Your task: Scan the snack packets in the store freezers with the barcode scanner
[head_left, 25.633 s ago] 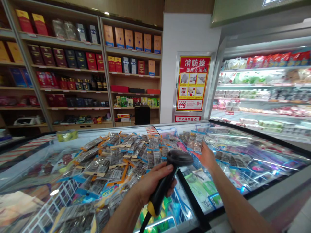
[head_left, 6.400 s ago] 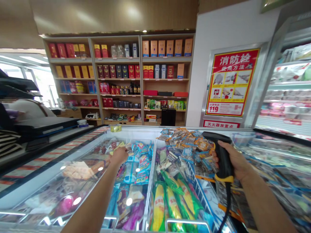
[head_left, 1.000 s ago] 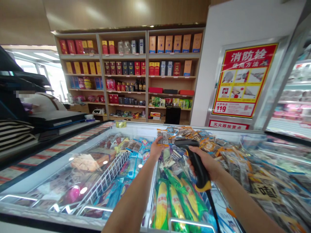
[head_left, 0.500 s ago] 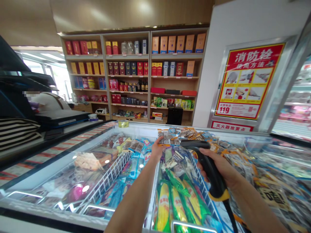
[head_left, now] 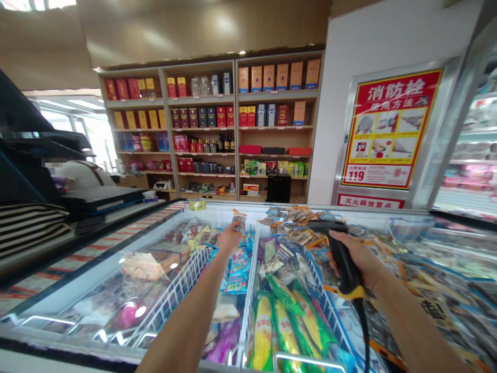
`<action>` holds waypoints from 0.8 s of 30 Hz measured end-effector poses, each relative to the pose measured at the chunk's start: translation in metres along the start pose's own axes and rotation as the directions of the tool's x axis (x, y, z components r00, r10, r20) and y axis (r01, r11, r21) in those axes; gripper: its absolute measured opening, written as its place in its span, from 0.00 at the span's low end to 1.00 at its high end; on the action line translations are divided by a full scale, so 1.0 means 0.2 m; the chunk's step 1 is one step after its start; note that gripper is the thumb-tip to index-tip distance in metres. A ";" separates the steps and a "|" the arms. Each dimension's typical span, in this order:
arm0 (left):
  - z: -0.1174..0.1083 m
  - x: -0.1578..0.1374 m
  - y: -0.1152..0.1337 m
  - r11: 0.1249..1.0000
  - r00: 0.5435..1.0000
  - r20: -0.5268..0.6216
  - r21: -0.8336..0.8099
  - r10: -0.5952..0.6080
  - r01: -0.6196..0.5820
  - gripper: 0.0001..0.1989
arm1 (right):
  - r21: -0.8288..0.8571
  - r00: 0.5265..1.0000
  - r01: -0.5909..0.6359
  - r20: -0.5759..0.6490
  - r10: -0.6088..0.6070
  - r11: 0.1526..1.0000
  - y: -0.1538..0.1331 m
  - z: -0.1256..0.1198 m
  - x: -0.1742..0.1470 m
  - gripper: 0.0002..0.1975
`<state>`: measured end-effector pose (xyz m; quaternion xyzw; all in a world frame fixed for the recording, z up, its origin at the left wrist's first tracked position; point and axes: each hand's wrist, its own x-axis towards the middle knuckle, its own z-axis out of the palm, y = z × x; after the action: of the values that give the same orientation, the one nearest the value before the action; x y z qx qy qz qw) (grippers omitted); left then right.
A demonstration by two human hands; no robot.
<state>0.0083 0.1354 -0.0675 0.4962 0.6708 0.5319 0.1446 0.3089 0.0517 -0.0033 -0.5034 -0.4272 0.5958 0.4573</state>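
My left hand [head_left: 230, 236] is closed on a small snack packet [head_left: 239, 219] with orange edges, held up above the middle of the freezer. Blue ice-cream packs [head_left: 237, 269] lie below this hand. My right hand [head_left: 355, 257] grips the handle of a black and yellow barcode scanner [head_left: 345, 264], its head pointing left toward the packet but apart from it. The scanner's cord [head_left: 365, 331] hangs down in front of my right forearm. Near the scanner, many similar snack packets [head_left: 298, 235] are heaped on the freezer's right side.
Corn-shaped packs [head_left: 264, 331] in green and yellow wrappers fill a white wire basket [head_left: 330, 295]. A lidded freezer section [head_left: 140, 267] holds more goods at left. Beyond stand shelves [head_left: 205, 98] of boxes and bottles. A person [head_left: 79, 173] is behind the counter at left.
My left hand has moved left with the snack packet, away from the heap. The scanner in my right hand has shifted a little to the right. The view has tilted slightly upward.
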 end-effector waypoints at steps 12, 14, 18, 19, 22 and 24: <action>-0.23 -0.04 -0.07 0.789 0.997 -0.058 0.614 0.058 -0.010 0.15 | 0.059 1.000 -0.003 0.014 0.002 0.998 0.01 -0.03 0.02 0.13; -0.21 -0.05 -0.04 0.787 0.987 -0.122 0.617 0.108 -0.010 0.16 | 0.075 1.000 0.005 0.024 -0.007 0.997 0.00 -0.03 0.01 0.13; -0.04 -0.10 0.11 0.804 0.976 -0.064 0.580 0.207 -0.132 0.18 | 0.092 0.999 0.025 0.033 -0.028 0.995 -0.01 -0.04 0.00 0.12; 0.04 -0.13 0.16 0.811 0.974 0.014 0.552 0.226 -0.196 0.19 | 0.089 0.999 0.030 0.028 -0.032 0.996 -0.02 -0.04 0.00 0.12; 0.30 -0.22 0.30 0.793 0.904 0.233 0.435 0.358 -0.426 0.20 | 0.081 0.999 0.047 0.003 -0.047 0.996 -0.02 -0.06 0.01 0.12; 0.48 -0.28 0.36 0.751 0.839 0.355 0.388 0.412 -0.534 0.21 | 0.092 0.999 0.052 -0.013 -0.051 0.994 -0.02 -0.08 0.02 0.11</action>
<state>0.1399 0.1396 -0.0628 0.7328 0.6071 0.3049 -0.0389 0.3242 0.0570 -0.0031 -0.4736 -0.4097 0.6004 0.4974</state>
